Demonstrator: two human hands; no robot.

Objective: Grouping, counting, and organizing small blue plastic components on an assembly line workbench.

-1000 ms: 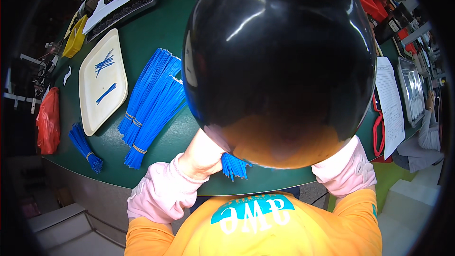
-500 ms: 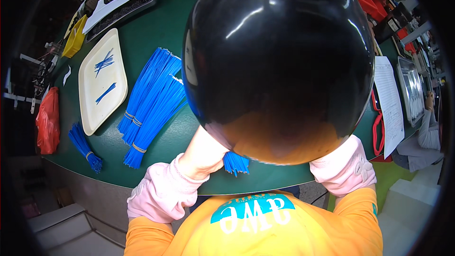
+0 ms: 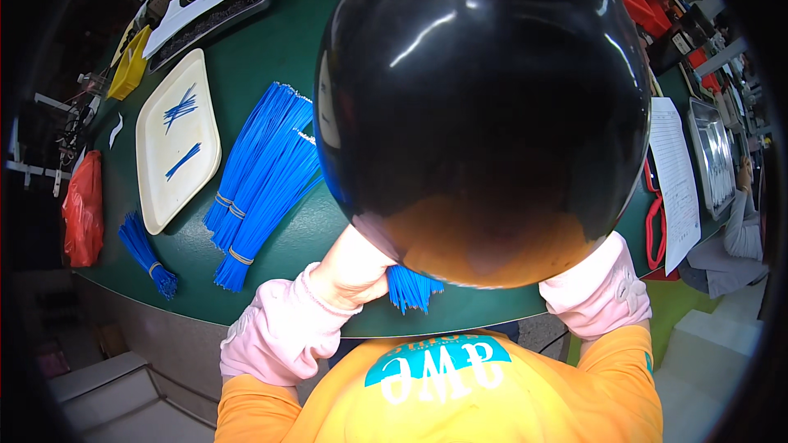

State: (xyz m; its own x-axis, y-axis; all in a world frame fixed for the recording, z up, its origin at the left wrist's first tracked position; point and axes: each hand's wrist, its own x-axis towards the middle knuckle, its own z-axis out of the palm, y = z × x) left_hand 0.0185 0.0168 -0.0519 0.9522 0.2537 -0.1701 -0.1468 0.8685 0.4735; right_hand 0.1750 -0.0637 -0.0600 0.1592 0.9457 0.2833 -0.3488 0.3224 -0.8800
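Observation:
A large glossy black rounded thing (image 3: 484, 115) fills the middle of the view and covers most of what I handle. My left hand (image 3: 355, 269) reaches under its lower left edge. Only the wrist and heel of that hand show; its fingers are hidden. Right beside it, the ends of a bunch of blue wires (image 3: 412, 289) stick out, and whether the hand grips them cannot be seen. My right hand is behind the black thing, with just its pink sleeve cuff (image 3: 591, 283) showing. Tied bundles of long blue wires (image 3: 271, 189) lie left of my left hand.
A cream tray (image 3: 164, 197) holds some loose blue wires. A smaller tied wire bundle (image 3: 148, 254) and a red plastic bag (image 3: 84, 213) lie at the left. Beyond are a yellow bin (image 3: 130, 66) and a dark tray (image 3: 246, 20). Paper sheets (image 3: 675, 189) and red-handled tool (image 3: 655, 234) are at right.
The wire ends beside my left hand have spread a little to the right and lower. Both forearms have barely shifted; the surrounding things stay put.

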